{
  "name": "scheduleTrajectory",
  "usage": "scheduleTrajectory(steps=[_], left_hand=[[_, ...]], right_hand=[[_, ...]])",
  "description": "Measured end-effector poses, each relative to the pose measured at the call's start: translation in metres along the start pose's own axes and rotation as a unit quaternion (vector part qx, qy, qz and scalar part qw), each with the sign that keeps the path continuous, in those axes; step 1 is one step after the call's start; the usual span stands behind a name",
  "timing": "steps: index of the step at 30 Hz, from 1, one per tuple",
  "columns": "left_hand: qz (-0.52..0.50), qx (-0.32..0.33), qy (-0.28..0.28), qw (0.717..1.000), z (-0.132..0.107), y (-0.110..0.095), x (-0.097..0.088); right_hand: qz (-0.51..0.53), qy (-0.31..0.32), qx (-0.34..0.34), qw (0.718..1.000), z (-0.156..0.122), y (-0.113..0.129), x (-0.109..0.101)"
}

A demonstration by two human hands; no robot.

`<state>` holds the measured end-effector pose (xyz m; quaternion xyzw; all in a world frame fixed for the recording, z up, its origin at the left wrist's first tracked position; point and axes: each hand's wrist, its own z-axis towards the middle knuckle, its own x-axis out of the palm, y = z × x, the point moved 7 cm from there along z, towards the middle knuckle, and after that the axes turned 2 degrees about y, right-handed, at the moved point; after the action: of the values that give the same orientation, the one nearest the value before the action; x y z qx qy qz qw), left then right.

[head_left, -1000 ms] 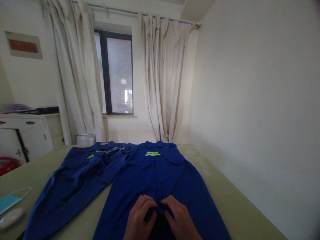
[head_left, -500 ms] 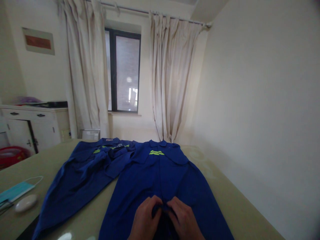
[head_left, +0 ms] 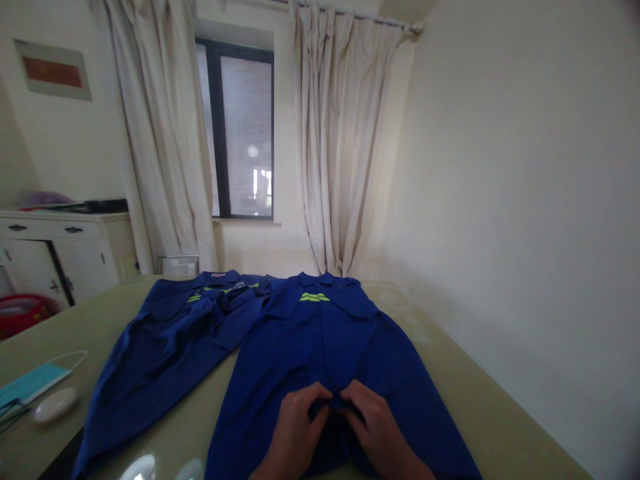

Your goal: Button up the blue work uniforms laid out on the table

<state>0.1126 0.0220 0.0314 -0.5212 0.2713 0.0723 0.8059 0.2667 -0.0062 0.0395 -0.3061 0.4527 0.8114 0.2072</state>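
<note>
A blue work jacket (head_left: 325,353) with yellow-green stripes at its collar lies flat on the pale green table (head_left: 450,387), collar away from me. My left hand (head_left: 295,433) and my right hand (head_left: 375,430) meet at its front middle near the hem, fingers curled and pinching the fabric where the two front edges join. What exactly sits between the fingertips is hidden. A second blue jacket (head_left: 170,340) lies spread to the left, its edge overlapping the first one near the shoulder.
A blue face mask (head_left: 30,383) and a white oval object (head_left: 55,405) lie at the table's left edge. Behind stand a white cabinet (head_left: 65,250), a red bin (head_left: 23,312), cream curtains (head_left: 335,147) and a window (head_left: 240,133). A wall runs along the right.
The view has shifted slightly, so the jackets and my hands sit a little higher in the picture. Both hands stay pinched on the same spot of the jacket front.
</note>
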Motion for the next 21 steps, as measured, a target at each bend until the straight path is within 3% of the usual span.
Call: scheduleTrajectory(steps=[11,15,21], left_hand=[[0.077,-0.011,0.039,0.996,-0.002,0.011,0.006],[0.035,-0.009,0.040,0.999,-0.001,0.014,0.009],[-0.001,0.062,-0.033,0.998,-0.001,-0.002,0.004]], right_hand=[[0.015,-0.019,0.010,1.000,-0.002,0.001,0.007],[0.014,-0.027,0.007,1.000,-0.002,-0.003,0.009],[-0.025,-0.053,0.005,0.998,-0.001,-0.007,0.013]])
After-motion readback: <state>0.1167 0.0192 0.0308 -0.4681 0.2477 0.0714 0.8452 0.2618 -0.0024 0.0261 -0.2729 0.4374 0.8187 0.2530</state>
